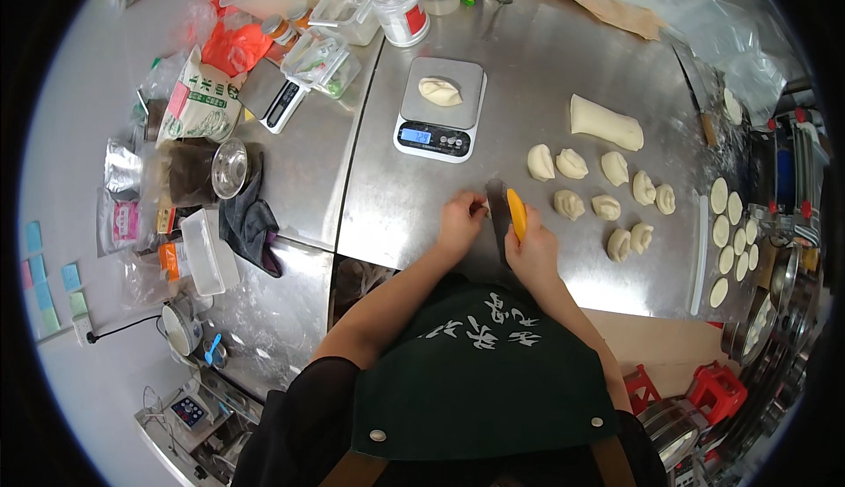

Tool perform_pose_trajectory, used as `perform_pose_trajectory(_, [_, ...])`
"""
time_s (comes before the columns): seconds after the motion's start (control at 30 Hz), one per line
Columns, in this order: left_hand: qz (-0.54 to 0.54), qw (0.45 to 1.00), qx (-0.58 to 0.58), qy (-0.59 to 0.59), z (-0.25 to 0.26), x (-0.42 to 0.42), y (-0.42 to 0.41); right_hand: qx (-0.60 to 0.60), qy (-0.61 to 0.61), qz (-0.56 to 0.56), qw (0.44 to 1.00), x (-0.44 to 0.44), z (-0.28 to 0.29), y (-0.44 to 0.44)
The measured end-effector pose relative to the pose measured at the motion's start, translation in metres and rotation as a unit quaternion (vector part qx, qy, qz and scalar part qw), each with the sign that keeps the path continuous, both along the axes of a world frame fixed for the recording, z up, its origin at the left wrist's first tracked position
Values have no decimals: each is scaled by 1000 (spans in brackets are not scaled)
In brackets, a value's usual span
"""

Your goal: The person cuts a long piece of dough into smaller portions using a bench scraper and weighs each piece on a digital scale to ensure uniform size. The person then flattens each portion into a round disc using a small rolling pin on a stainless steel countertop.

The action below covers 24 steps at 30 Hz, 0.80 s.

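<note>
My right hand (532, 244) grips the yellow handle (517, 214) of a dough scraper, whose dark, flat metal blade (499, 213) stands near the table's front edge. Close against the blade's left side is my left hand (462, 222), thumb and fingertips drawn together. Something small and pale may be between them, but it is too small to tell. Ahead, a digital kitchen scale (441, 111) carries one dough piece (440, 92) on its plate, and its display is lit. To the right lie several cut dough pieces (569, 204) and a thick dough log (606, 123).
Flat dough rounds (723, 230) lie at the right beside a white rod (700, 256). A knife (698, 101) rests near the back right. Plastic tubs (400, 12), a spoon (500, 8) and a second scale (274, 96) stand farther back. A dark cloth (249, 216) lies left.
</note>
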<state>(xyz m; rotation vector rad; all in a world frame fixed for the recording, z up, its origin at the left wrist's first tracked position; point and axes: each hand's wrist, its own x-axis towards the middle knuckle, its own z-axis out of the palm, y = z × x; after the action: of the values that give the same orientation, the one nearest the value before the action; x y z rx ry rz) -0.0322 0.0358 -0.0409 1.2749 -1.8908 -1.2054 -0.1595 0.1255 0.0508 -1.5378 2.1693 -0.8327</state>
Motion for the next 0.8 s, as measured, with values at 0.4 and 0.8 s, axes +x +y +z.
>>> perform_pose_trajectory(0.4, [-12, 998, -56, -34, 15, 2, 6, 37, 9, 19, 999, 5, -26, -15])
perform_pose_trajectory(0.8, [63, 940, -330, -56, 58, 10, -127, -43, -68, -91, 993, -14, 17, 16])
